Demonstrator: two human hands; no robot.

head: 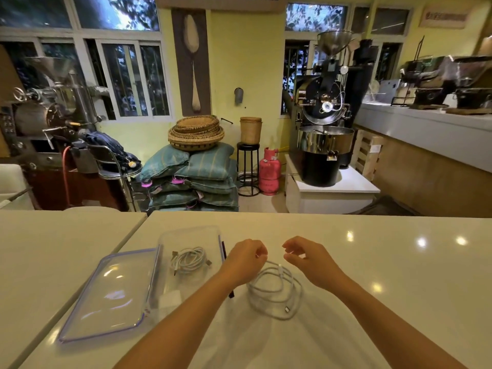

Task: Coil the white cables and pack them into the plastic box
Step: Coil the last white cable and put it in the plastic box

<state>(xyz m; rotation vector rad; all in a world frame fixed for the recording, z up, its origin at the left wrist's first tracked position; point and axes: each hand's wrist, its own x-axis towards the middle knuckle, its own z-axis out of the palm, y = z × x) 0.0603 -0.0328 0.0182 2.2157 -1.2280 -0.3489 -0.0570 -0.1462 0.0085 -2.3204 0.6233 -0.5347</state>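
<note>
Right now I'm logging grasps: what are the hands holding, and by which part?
The left hand pinches the loose white cable at the top of its coil. The right hand is pinched nearby; whether it grips cannot be told.

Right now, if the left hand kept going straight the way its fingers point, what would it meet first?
Most likely the right hand: the left hand curls its fingers rightward toward it across a small gap above the loose white cable. Depth is unclear.
</note>
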